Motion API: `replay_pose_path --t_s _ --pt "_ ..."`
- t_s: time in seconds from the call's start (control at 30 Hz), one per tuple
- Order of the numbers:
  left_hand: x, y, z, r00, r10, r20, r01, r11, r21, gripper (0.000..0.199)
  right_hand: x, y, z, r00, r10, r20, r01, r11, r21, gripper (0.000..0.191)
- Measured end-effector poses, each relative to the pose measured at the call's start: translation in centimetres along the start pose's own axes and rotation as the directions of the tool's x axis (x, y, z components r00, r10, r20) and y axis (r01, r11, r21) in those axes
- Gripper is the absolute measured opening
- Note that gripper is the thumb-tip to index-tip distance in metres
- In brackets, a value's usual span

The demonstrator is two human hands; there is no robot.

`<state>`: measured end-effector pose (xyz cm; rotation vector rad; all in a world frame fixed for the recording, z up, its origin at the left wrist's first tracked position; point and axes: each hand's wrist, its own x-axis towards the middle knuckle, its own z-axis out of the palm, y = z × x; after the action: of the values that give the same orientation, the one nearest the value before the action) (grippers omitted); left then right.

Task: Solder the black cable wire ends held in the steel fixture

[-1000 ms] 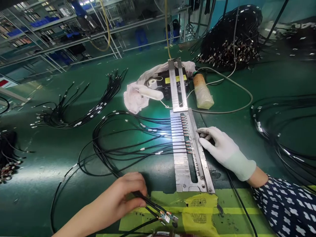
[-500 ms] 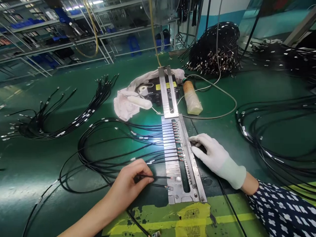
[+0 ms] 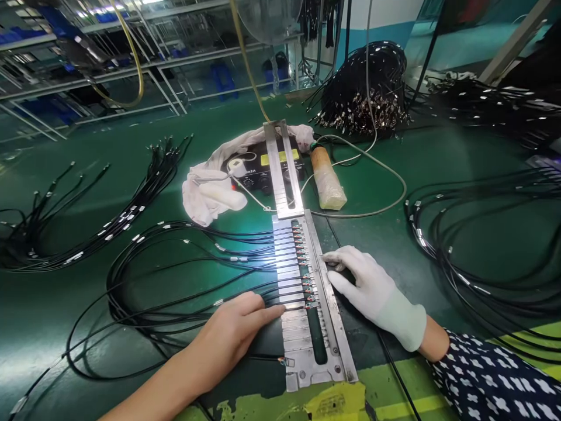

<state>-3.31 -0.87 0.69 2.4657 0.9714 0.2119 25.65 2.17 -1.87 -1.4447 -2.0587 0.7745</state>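
My bare left hand is closed at a black cable, its index finger stretched along it at the left edge of a slotted metal fixture. My thumb is hidden underneath. The cable's connector end lies in the fixture beside several others with small coloured wires. Lower down, another cable end with a small metal connector rests at the fixture's left edge. My right hand, in a white glove, holds the fixture's right rail with bent fingers and thumb against its edge.
Behind the fixture sit a black control box, a white cloth and a wrapped bottle-like object. Cable bundles lie at left and right. A large cable heap stands at the back. Yellow tape covers the front.
My left hand has moved up along the fixture and laid the cable into a slot below the others. Its index finger has straightened. The right hand keeps its place on the rail. The view has shifted.
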Motion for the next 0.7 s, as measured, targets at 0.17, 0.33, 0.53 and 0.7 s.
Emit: replay_pose_path --t_s 0.17,0.33,0.53,0.7 --pt "0.7 -0.2 -0.3 0.995 0.101 -0.02 -0.099 0.992 0.082 0.039 0.1 0.0 0.1 1.0 -0.014 -0.008 0.014 1.0 0.005 0.021" --pt "0.9 -0.1 -0.4 0.99 0.142 0.0 -0.14 0.974 0.177 0.037 0.2 -0.1 0.0 1.0 -0.005 -0.001 0.005 1.0 0.016 0.02" --pt "0.6 -0.1 0.2 0.982 0.185 -0.037 -0.174 0.966 0.193 0.035 0.2 -0.3 -0.3 1.0 0.004 -0.001 -0.004 1.0 0.011 0.02" --pt "0.1 0.0 1.3 0.978 0.155 -0.139 -0.126 0.972 0.197 0.035 0.2 -0.4 -0.3 1.0 0.017 0.003 -0.017 1.0 0.01 0.022"
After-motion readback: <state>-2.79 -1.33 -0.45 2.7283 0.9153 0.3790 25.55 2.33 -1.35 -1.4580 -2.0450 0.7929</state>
